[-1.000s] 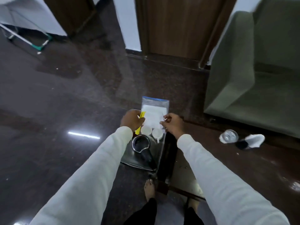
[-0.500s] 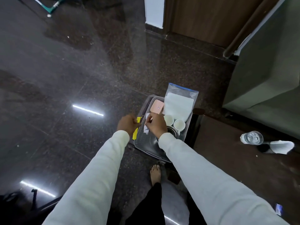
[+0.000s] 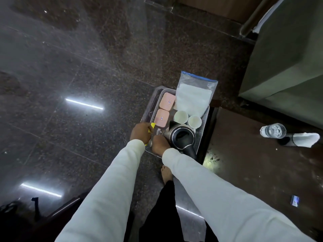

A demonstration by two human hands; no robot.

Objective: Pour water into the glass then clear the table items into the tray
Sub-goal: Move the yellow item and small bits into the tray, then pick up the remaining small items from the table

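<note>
The grey perforated tray (image 3: 202, 135) holds two pink boxes (image 3: 164, 109) at its ten o'clock, a clear zip bag (image 3: 194, 96) of white sheets leaning at twelve, two white cups (image 3: 187, 118) centrally, and an open black kettle (image 3: 181, 137) at five. The glass (image 3: 272, 131) of water stands upright on the counter (image 3: 253, 172), at three o'clock of the tray.

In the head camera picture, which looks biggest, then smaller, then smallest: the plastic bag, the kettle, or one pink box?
1. Plastic bag
2. Kettle
3. Pink box

All three sit in the tray at a similar distance, so the order seems fair.

Two pink boxes (image 3: 167, 101) (image 3: 162, 118), two white cups (image 3: 180, 117) (image 3: 194, 121), one kettle (image 3: 181, 137), one glass (image 3: 272, 131).
</note>
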